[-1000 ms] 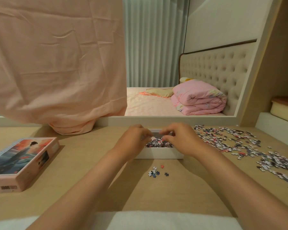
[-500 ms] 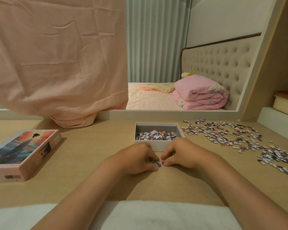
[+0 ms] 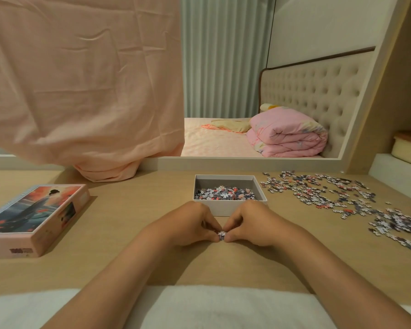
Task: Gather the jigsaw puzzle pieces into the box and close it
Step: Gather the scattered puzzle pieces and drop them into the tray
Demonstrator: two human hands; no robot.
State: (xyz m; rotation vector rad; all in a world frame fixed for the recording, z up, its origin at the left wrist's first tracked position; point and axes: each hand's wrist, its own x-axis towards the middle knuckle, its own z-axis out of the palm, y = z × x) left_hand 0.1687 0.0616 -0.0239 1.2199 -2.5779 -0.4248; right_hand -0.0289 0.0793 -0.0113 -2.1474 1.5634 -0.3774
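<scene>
An open grey box stands on the wooden desk, partly filled with puzzle pieces. Just in front of it, my left hand and my right hand meet with curled fingers and pinch a small cluster of pieces on the desk between their fingertips. Most of that cluster is hidden under the fingers. A wide scatter of loose pieces lies to the right of the box. The pink picture lid lies flat at the left.
A peach cloth hangs down to the desk at the back left. A mirror frame ledge runs behind the box. A white block stands at the far right. White fabric covers the near desk edge.
My hands left the box and came down to the desk in front of it. They closed together around the few pieces lying there, which are now bunched between the fingertips.
</scene>
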